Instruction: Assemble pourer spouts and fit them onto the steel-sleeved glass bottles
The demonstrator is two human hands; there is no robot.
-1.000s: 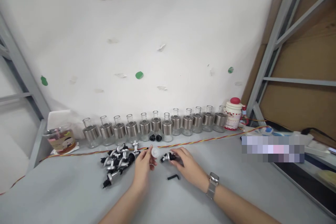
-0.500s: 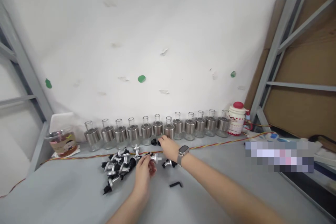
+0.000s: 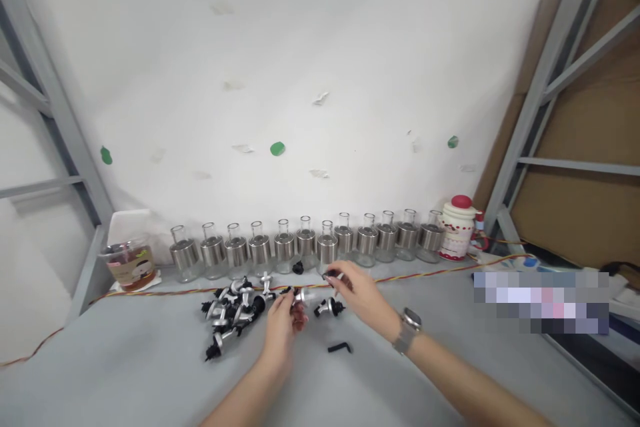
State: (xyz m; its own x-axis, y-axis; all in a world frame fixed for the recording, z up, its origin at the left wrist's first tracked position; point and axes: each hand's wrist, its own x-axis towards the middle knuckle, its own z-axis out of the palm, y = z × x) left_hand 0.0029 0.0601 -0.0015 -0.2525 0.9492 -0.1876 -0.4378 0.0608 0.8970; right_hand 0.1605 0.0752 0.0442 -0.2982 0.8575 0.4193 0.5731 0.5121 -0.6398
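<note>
My left hand holds a small silver cap piece at its fingertips, just right of a pile of silver and black pourer spouts. My right hand, with a watch on the wrist, pinches a small black stopper above the table. One spout lies alone on the table between the two hands. A single black stopper sits by the row of glass bottles with steel sleeves along the wall.
A small black L-shaped part lies on the grey table. A twisted red-yellow cable runs along the back. A drink cup stands at left, a red-lidded white jar at right. Metal shelving frames both sides.
My right hand reached back to the bottles, took one of the two black stoppers there and drew toward my left hand. The spout it had held now lies on the table.
</note>
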